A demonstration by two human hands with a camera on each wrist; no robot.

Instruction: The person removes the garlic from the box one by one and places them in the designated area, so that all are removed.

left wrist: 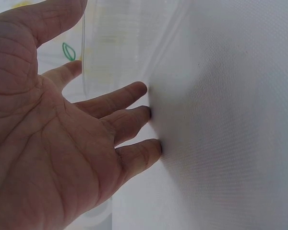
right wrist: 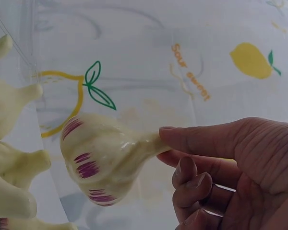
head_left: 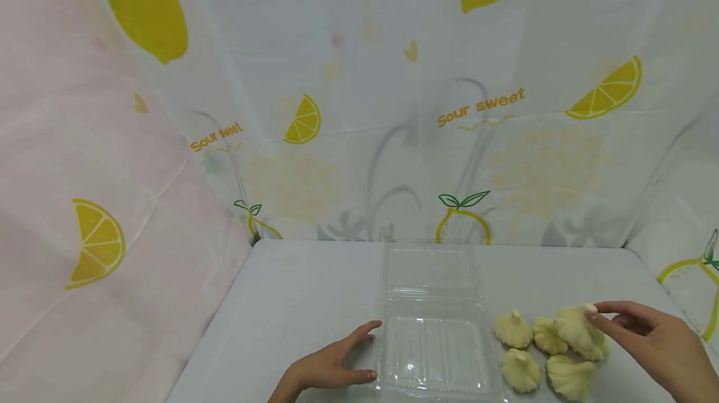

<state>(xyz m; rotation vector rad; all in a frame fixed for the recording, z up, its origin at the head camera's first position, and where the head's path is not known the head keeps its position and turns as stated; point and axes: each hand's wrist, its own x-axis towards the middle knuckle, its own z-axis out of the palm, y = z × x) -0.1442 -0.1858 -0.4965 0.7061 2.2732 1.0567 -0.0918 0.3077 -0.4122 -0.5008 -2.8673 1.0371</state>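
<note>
My right hand (head_left: 654, 334) pinches a garlic bulb (right wrist: 103, 160) by its stem between thumb and forefinger. The bulb is cream with purple streaks, raised over the others in the head view. Several more garlic bulbs (head_left: 520, 370) lie on the table at the right. Left of them lies a clear plastic box (head_left: 438, 353) with its lid folded back. At the box's left edge is my left hand (head_left: 339, 362), its fingers spread and fairly straight. In the left wrist view, three fingertips (left wrist: 153, 146) of that hand are down at the white tabletop, with thumb and forefinger by the plastic.
The box's lid (head_left: 429, 271) lies toward the back of the white table (head_left: 298, 303). Behind it hangs a cloth backdrop (head_left: 359, 110) printed with lemons, and a similar pinkish cloth (head_left: 56, 172) covers the left side.
</note>
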